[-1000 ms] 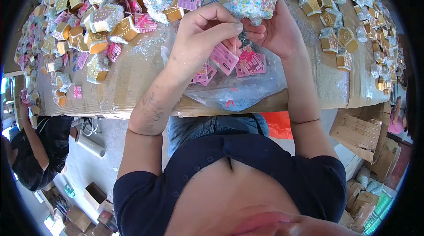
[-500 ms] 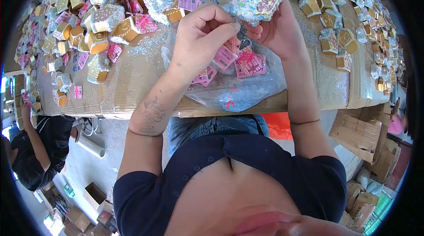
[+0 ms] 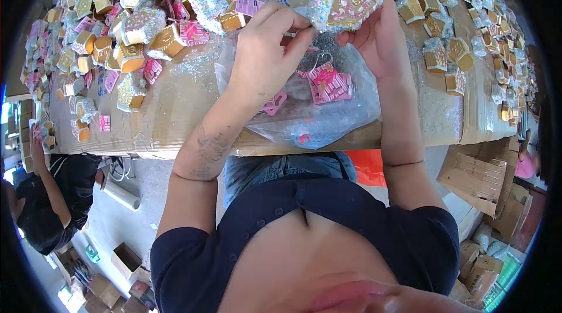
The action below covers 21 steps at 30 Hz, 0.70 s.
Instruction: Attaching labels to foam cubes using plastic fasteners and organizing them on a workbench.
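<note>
Seen from above, the right hand [image 3: 380, 35] grips a small glitter-covered toy house [image 3: 345, 0] over a cardboard-covered table [image 3: 175, 120]. The left hand [image 3: 266, 55] pinches its fingertips together against the house's near edge. Below the hands lies a clear plastic bag [image 3: 328, 120] holding pink house-front pieces [image 3: 329, 81]; many finished houses [image 3: 140, 26] crowd the tabletop.

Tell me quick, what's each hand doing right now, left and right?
Left hand: fingers pinched shut at the edge of the glittery toy house; what they pinch cannot be told.
Right hand: closed around the same house, holding it up.
</note>
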Tool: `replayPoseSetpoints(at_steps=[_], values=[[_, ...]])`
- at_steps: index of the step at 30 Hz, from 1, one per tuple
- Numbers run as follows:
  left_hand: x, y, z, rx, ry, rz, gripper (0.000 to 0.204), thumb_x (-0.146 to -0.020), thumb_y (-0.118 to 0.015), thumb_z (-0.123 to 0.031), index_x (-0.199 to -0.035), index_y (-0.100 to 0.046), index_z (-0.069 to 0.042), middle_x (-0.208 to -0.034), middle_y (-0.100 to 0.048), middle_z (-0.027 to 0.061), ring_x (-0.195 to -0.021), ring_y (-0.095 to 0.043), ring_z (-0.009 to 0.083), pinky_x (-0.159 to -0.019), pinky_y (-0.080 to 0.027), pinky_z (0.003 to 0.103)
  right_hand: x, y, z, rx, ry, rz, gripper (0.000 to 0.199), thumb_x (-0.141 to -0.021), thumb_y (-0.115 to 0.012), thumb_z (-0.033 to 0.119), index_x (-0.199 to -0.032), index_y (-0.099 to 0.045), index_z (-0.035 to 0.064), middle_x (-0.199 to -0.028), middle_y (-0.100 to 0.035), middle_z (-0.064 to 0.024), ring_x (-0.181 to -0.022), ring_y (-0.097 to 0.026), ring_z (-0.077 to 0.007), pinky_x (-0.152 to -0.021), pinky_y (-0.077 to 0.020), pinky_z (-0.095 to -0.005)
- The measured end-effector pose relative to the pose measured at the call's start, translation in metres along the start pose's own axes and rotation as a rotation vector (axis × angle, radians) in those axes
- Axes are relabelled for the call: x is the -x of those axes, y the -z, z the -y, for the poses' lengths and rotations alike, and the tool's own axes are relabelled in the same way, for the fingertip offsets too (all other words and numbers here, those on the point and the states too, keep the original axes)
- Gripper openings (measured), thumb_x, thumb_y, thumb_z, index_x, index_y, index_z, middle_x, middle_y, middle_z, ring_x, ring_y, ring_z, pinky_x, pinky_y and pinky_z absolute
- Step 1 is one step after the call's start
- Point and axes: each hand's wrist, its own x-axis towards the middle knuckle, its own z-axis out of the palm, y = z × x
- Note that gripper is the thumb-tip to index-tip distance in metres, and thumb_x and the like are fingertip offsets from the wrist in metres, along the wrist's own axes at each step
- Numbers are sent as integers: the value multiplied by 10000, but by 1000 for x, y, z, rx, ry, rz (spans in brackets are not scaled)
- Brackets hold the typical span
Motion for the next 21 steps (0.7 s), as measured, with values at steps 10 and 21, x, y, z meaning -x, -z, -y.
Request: replayPoseSetpoints(at_steps=[10, 21], values=[[0, 3, -4, -113, -276, 20, 163, -738, -726, 37, -800, -591, -31, -822, -555, 90, -724, -605, 241, -617, -523, 331, -3, 6, 3, 37, -44, -25, 459, -1025, -298, 440, -1201, -558, 104, -939, -684, -35, -704, -647, -163, -540, -517, -324], [-1, 5, -4, -19, -325, 44, 193, -733, -734, 19, -871, -611, -40, -823, -564, 82, -744, -607, 236, -626, -511, 340, -4, 9, -8, -171, -246, 102, 482, -1022, -287, 464, -1169, -585, 115, -874, -678, -34, -608, -582, -136, -511, -458, -298]])
